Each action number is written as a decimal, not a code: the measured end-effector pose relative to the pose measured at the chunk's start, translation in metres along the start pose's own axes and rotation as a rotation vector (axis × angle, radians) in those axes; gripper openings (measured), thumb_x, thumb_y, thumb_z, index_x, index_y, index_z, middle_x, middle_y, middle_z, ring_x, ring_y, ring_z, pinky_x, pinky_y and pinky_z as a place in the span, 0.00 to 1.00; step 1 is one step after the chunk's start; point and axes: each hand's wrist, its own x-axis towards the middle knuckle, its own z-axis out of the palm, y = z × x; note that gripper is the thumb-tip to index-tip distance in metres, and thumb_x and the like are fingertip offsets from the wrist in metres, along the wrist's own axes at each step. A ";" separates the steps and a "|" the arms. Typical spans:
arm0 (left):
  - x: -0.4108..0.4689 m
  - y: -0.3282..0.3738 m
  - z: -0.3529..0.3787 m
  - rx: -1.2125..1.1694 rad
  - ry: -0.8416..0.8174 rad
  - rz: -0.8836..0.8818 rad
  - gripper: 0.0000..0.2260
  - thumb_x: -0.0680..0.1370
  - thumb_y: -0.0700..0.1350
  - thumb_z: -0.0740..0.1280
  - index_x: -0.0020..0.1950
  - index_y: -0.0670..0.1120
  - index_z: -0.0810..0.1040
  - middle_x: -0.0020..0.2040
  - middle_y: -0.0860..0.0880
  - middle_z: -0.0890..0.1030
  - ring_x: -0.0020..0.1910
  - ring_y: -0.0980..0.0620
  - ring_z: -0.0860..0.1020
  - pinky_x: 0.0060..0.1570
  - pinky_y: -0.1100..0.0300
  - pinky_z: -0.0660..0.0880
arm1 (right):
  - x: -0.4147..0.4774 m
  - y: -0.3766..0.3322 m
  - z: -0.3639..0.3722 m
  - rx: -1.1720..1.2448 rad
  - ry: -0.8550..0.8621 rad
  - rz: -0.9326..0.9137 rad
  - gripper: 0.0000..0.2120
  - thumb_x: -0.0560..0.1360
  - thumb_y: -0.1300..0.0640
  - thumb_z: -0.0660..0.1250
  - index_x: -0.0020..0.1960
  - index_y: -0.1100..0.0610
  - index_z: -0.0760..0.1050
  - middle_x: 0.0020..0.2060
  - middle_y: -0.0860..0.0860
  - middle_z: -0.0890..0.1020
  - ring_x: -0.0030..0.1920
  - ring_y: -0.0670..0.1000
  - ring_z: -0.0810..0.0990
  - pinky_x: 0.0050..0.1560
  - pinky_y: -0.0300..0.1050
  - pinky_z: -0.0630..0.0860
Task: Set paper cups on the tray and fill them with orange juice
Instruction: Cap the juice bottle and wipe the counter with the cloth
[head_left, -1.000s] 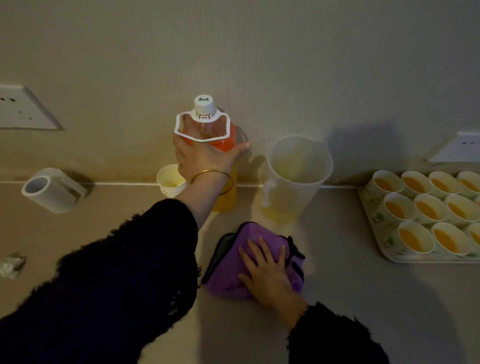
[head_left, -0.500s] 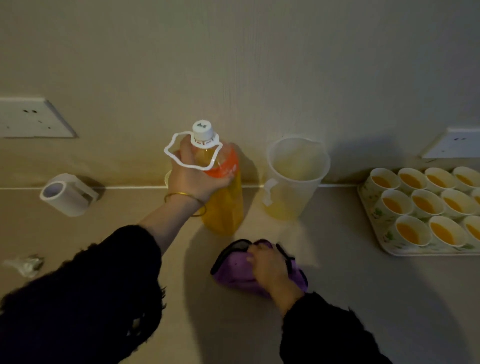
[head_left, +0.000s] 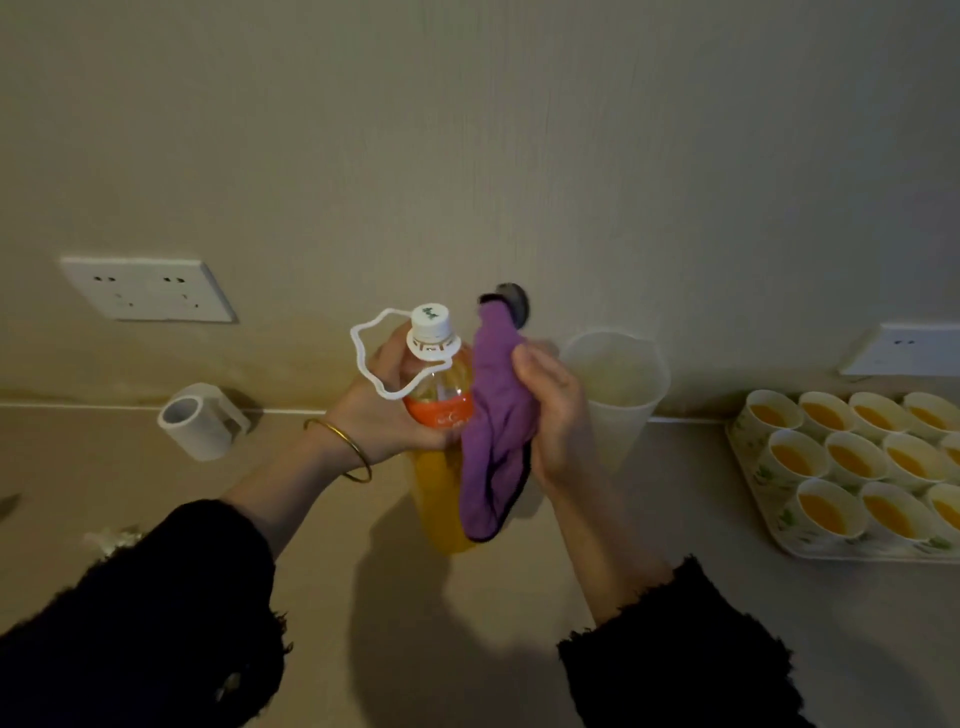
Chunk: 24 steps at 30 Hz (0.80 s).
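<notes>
Head view: pale, faintly grained wall (head_left: 467, 130) fills the upper half and meets a smooth beige counter (head_left: 675, 597) along a straight seam. Open counter lies in front of the hands and between the bottle and the tray. Both forearms enter from the bottom corners in fuzzy black sleeves (head_left: 130, 623). The tray (head_left: 737, 457), flat with a leaf print and a low rim, sits at right near the wall and is cut off by the frame edge. White paper cups (head_left: 826, 512) stand on it in tight rows, rims touching, each holding orange juice. A translucent plastic pitcher (head_left: 623, 395) stands upright by the wall, just behind the right hand. The juice bottle (head_left: 434, 493), clear plastic with an orange label and yellow juice, is at centre and capped. Cannot tell if its base touches the counter. The purple cloth (head_left: 496, 431), soft with a dark hem, hangs against the bottle's right side. The left hand (head_left: 374, 415) grips the bottle's shoulder, fingers wrapped round it, with the wavy white carry loop (head_left: 363, 358) over them. The right hand (head_left: 553, 415) curls its fingers round the cloth and holds it to the bottle. A white tape roll (head_left: 200, 421) lies at left by the seam. A thin gold bangle (head_left: 343, 447) circles the left wrist. The ribbed white cap (head_left: 430, 323) is on.
</notes>
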 end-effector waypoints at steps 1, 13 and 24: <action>0.000 0.003 -0.003 -0.007 -0.029 -0.007 0.38 0.57 0.54 0.75 0.64 0.51 0.66 0.57 0.62 0.73 0.56 0.66 0.74 0.55 0.70 0.71 | 0.000 0.001 0.006 -0.125 -0.029 -0.046 0.12 0.75 0.56 0.63 0.54 0.62 0.77 0.53 0.60 0.79 0.53 0.53 0.79 0.56 0.47 0.77; -0.014 0.016 -0.015 -0.154 -0.247 -0.137 0.43 0.59 0.40 0.76 0.69 0.53 0.59 0.58 0.58 0.74 0.54 0.67 0.76 0.44 0.71 0.75 | 0.021 -0.022 0.022 -0.542 -0.143 0.126 0.14 0.72 0.43 0.63 0.47 0.52 0.79 0.52 0.59 0.81 0.53 0.57 0.80 0.61 0.59 0.74; 0.000 0.011 -0.008 -0.062 -0.124 -0.118 0.50 0.55 0.49 0.77 0.73 0.41 0.60 0.64 0.53 0.74 0.63 0.58 0.73 0.62 0.63 0.71 | 0.000 -0.017 0.028 -0.730 0.068 -0.126 0.12 0.81 0.52 0.58 0.51 0.56 0.78 0.49 0.50 0.78 0.48 0.43 0.76 0.54 0.37 0.72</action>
